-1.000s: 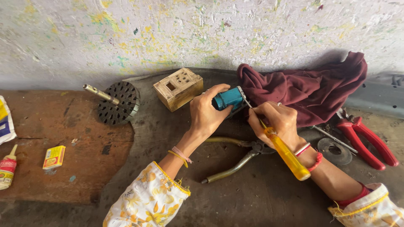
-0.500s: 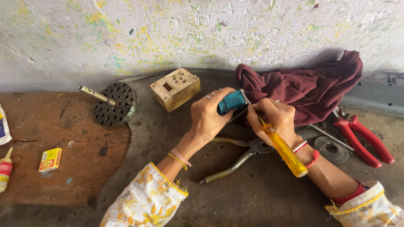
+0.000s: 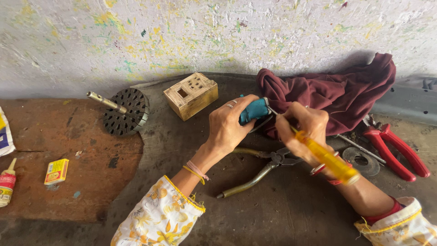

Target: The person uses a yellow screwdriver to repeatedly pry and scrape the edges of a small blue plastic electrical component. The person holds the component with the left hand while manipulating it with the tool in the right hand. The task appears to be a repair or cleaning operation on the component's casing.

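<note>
screwdriver (image 3: pixel 325 157) at teal part (image 3: pixel 254 110)

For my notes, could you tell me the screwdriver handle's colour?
Translucent yellow, on the screwdriver in the right hand; head view.

A small yellow-and-red box (image 3: pixel 56 171) lay flat on the surface at left, near a labelled glue tube (image 3: pixel 7 183); a white-blue-yellow packet (image 3: pixel 5 134) showed at the edge.

A whitish wall (image 3: pixel 218 41), flecked with yellow and green paint spatter, rises just beyond the fingers. Below it lies a dark grey, worn tabletop (image 3: pixel 282 214) under soft, even light. Well to the left of the fingers a rusty reddish-brown patch (image 3: pixel 68 150) covers the surface, cracked and pitted in places.
</note>
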